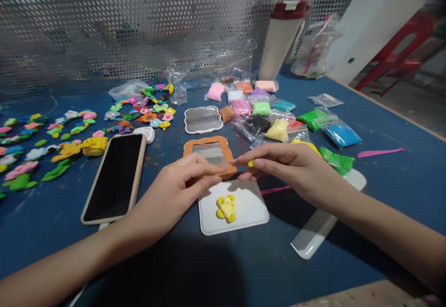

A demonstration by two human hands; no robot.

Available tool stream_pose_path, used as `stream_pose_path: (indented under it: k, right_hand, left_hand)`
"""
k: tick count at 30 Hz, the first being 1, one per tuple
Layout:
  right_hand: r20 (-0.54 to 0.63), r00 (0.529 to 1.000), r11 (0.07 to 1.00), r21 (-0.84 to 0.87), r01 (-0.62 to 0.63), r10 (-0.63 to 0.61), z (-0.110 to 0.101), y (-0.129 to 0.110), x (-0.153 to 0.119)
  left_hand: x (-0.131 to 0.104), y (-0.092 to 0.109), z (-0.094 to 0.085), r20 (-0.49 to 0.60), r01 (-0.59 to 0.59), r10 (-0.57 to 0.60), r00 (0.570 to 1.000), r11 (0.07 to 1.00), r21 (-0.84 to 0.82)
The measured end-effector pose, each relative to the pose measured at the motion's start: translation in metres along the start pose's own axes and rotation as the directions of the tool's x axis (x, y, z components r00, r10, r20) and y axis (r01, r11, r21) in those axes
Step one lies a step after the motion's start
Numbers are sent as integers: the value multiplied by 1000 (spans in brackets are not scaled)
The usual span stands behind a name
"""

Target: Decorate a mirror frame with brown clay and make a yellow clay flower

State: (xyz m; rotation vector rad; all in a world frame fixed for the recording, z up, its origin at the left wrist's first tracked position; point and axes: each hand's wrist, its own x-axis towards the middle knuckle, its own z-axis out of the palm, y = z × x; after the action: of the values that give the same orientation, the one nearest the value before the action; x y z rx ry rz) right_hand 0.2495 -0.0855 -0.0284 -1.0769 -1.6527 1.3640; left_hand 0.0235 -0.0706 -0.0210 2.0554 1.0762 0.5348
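My right hand (282, 163) pinches a small piece of yellow clay (251, 163) between thumb and forefinger. Opposite it, my left hand (184, 181) has thumb and forefinger drawn close together; whatever is between them is hidden. Both hands hover around the near edge of a mirror framed in orange clay (228, 149). Just below lies a white rounded plate (247, 209), close against the mirror. On the plate sits a yellow clay figure (227, 208) made of a pale speckled middle with rounder yellow lumps around it.
A phone (116, 177) lies left of my left hand, with colourful clay pieces (66, 151) beyond. Bagged clay (261, 108) lies behind, near a small white-rimmed mirror (203, 119) and a tall tumbler (282, 42). A white comb (315, 232) and pink tool (381, 152) are at right.
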Motion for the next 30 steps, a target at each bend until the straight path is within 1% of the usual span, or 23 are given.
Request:
stream_pose_path:
  k: [3,5,9,11,14,16,18,19,21,24,26,30]
  right_hand:
    - [-50,998,999,1,-32,32,1,0,0]
    - [-57,997,999,-23,-48,47,3,1,-1]
    - [21,998,998,0,-58,58,6,2,-2]
    - [21,996,996,4,-85,85,7,2,-2]
    - [-11,993,990,-82,-115,115,7,3,-3]
    - [9,995,988,-117,-99,101,7,3,-3]
    - [29,996,988,-129,-80,85,7,3,-3]
    - [23,996,986,-144,-78,83,7,3,-3]
    - [-36,996,976,-204,-83,77,6,3,-2]
    - [-112,994,950,-309,-51,17,4,3,-1]
    - [-89,996,940,-341,-20,-11,4,2,-1]
    - [-3,999,931,-364,-36,38,7,2,-1]
  left_hand:
    - [0,0,-1,3,1,-1,1000,1000,-7]
    - [0,1,-2,11,11,-11,1000,1000,-18]
    - [0,3,-4,35,116,-114,993,991,-69]
    - [0,4,-4,39,138,-135,990,987,-85]
    - [1,4,-3,-18,131,-133,991,987,-90]
    - [1,3,-2,-70,144,-150,986,985,-94]
    - [1,2,-3,-90,173,-183,979,979,-112]
    - [1,1,-3,-82,187,-198,977,974,-131]
    - [2,1,-3,-45,209,-220,974,960,-185]
    - [2,2,-2,9,222,-227,974,942,-250]
    - [2,3,-1,18,219,-222,975,942,-256]
    - [2,3,0,4,214,-219,976,946,-245]
